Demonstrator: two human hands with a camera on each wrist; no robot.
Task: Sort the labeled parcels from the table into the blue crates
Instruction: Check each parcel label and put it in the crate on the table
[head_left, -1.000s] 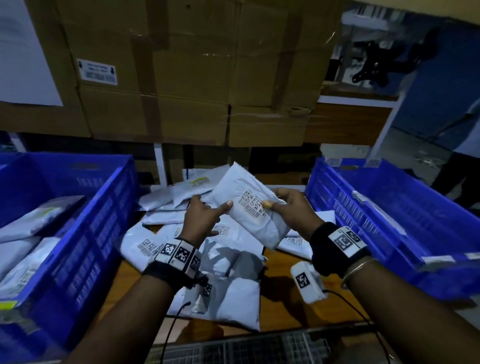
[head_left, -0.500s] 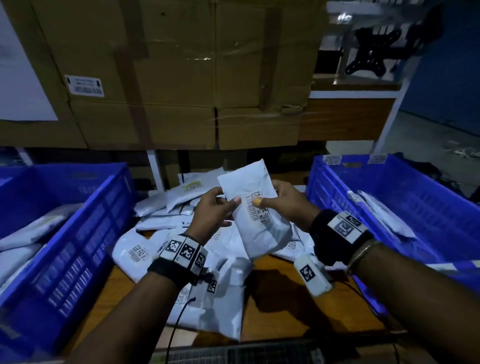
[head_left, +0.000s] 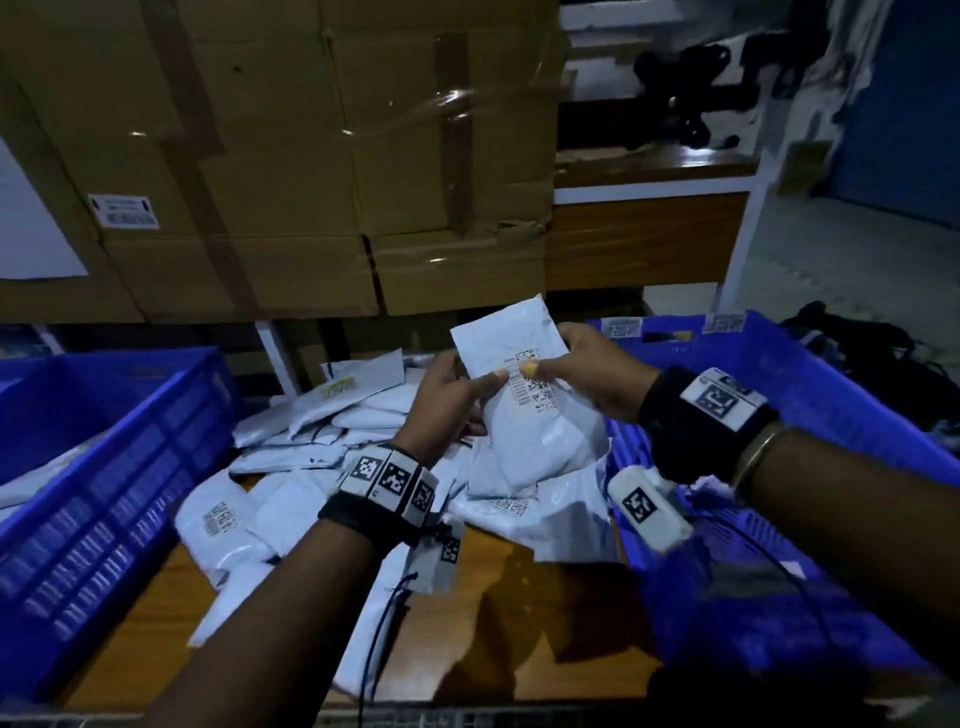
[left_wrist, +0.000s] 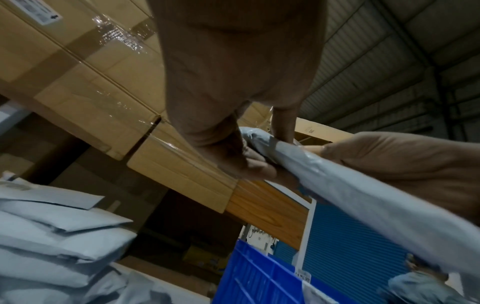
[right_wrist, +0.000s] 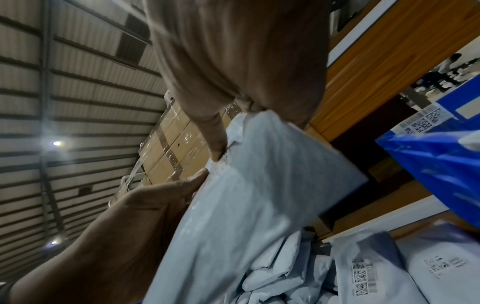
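The stacked cardboard cartons (head_left: 291, 156) wall off the far edge of the tabletop (head_left: 493, 587), so nothing can slide away there, but the two blue crates flank the side edges and invite a wrong drop: the left crate (head_left: 104, 467) sits at the left edge with white mailers already in it, the right crate (head_left: 810, 379) at the right edge. Between them the heap of poly mailers (head_left: 332, 431) sprawls from the far edge toward the middle, loosely overlapped, and a careless elbow or the dangling wrist cable could likely drag one off the near edge. The held parcel (head_left: 524, 410) hangs upright in the air above that heap, label facing the person. The left hand (head_left: 452, 400) pinches its left side with thumb on the front and fingers behind; the right hand (head_left: 587, 374) grips the right side, thumb on the barcode label (head_left: 535, 384). That thumb partly covers the print, and the light is dim, so a misread and a mis-sort seem the main risk. The film looks slick and the contents sag low, so a loosened pinch could let it slip back among the unsorted mailers.
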